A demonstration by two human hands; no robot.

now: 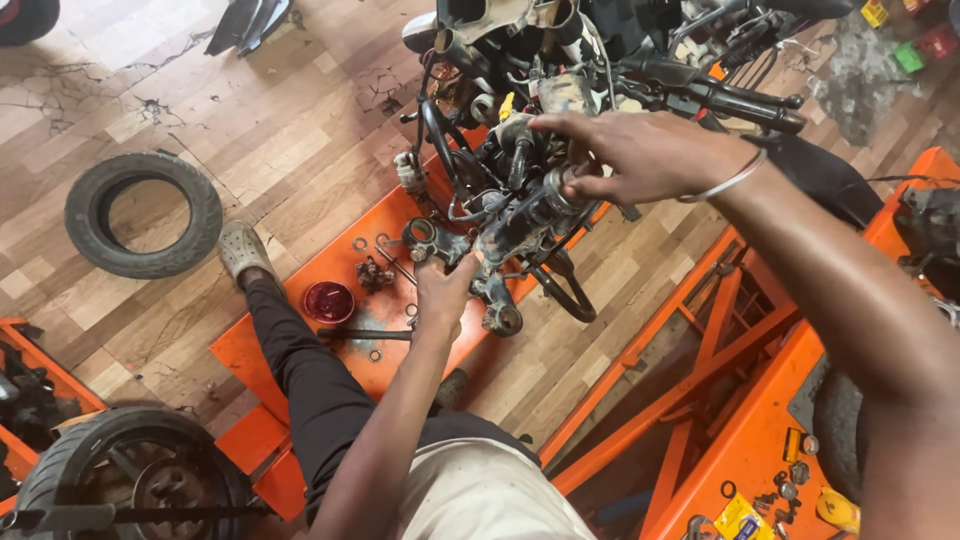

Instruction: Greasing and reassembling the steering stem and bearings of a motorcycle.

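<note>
The person's right arm crosses the view; the right hand (640,155), a bangle (725,183) on its wrist, pinches a round metal part on top of the stripped motorcycle front assembly (510,200). Just below, the left hand (443,292) closes around the assembly's lower bracket. Left of that hand, a red cap (328,301) and washers lie on the orange surface (300,350); a loose tyre (143,214) lies on the floor well beyond
</note>
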